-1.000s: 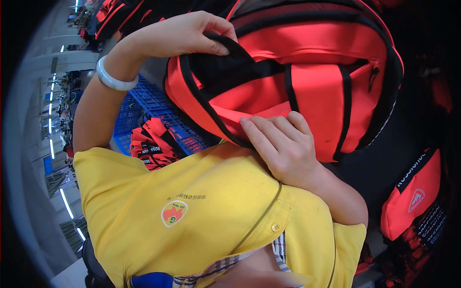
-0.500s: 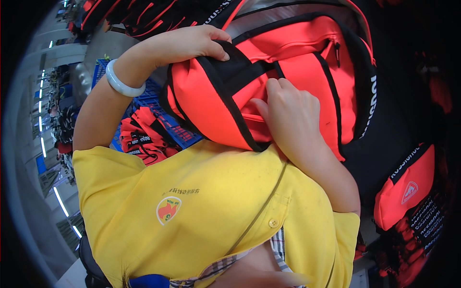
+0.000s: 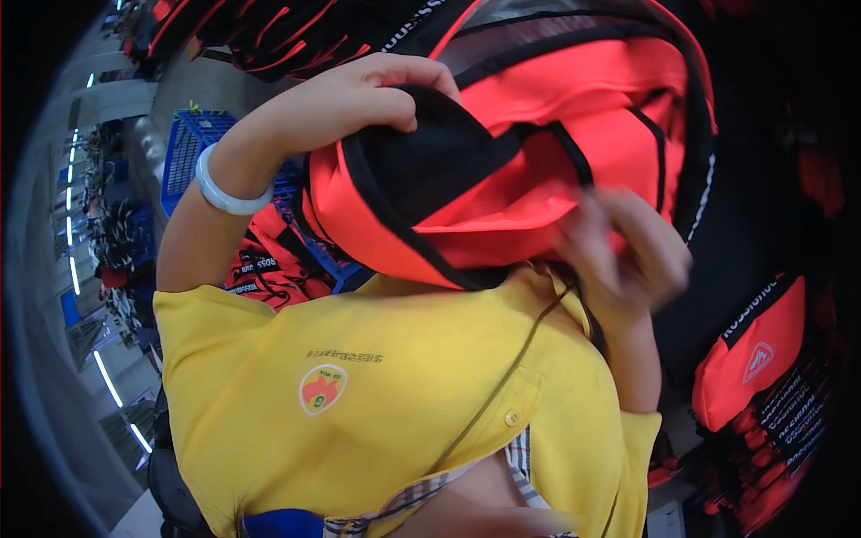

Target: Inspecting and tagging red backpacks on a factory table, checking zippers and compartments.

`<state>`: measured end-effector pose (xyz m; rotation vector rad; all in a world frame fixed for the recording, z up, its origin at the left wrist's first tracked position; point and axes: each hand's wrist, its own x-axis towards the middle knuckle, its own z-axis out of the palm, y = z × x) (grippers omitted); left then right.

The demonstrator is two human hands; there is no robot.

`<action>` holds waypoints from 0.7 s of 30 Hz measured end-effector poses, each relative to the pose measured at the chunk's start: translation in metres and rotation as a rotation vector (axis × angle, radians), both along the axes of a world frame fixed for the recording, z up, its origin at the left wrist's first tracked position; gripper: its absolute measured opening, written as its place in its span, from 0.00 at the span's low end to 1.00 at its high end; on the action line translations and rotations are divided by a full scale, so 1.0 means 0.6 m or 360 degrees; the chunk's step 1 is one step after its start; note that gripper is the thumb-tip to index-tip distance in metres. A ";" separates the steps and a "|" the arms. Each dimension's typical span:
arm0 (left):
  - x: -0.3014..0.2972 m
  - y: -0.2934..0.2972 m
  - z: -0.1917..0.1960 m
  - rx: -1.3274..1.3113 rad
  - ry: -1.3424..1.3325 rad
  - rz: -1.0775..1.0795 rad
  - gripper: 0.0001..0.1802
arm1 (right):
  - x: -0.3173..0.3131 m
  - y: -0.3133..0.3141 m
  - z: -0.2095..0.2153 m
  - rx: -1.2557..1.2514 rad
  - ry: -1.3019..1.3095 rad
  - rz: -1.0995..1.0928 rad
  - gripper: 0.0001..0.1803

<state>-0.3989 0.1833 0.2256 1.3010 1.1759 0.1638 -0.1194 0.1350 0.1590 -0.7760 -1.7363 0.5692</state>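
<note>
A neon red-orange backpack (image 3: 619, 99) with black trim lies in front of my chest, its main opening spread at the far side with a grey lining showing. My left hand (image 3: 386, 94), a pale bangle on its wrist, is closed on the edge of a black panel of the backpack, fingers curled over the far side. Beside a gaping red-orange fold at the near right of the backpack is my right hand (image 3: 632, 247). Motion smears its fingers, so I cannot see whether they grip the fabric.
Blue plastic crates (image 3: 186, 148) stand to the left, and red and black pieces (image 3: 269, 260) with straps lie by them. More red and black bags (image 3: 269, 36) are heaped at the far left. A small red-orange pouch (image 3: 749, 359) lies to the right on dark material.
My right hand has moved right and nearer to me, off the middle of the backpack. The red-orange fold gapes wider. My left hand keeps its grip, shifted slightly right with the black panel.
</note>
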 end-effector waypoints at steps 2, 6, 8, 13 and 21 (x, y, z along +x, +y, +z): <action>0.002 -0.003 0.015 -0.0034 -0.0035 0.0009 0.25 | 0.070 -0.047 -0.001 -0.0292 0.0246 -0.0257 0.09; -0.010 -0.001 0.010 -0.0073 -0.0138 0.0045 0.25 | 0.138 -0.077 -0.001 -0.0813 0.0426 -0.0605 0.08; -0.014 0.007 0.000 -0.0091 -0.0326 0.0110 0.21 | 0.122 -0.077 0.008 -0.0858 0.0371 -0.0788 0.09; -0.016 0.014 0.002 -0.0004 -0.0229 0.0176 0.19 | 0.141 -0.117 -0.032 -0.0853 0.0220 -0.0442 0.13; -0.003 0.037 0.048 0.0211 0.0041 -0.0125 0.23 | 0.005 -0.036 0.046 0.0123 -0.0505 0.0107 0.24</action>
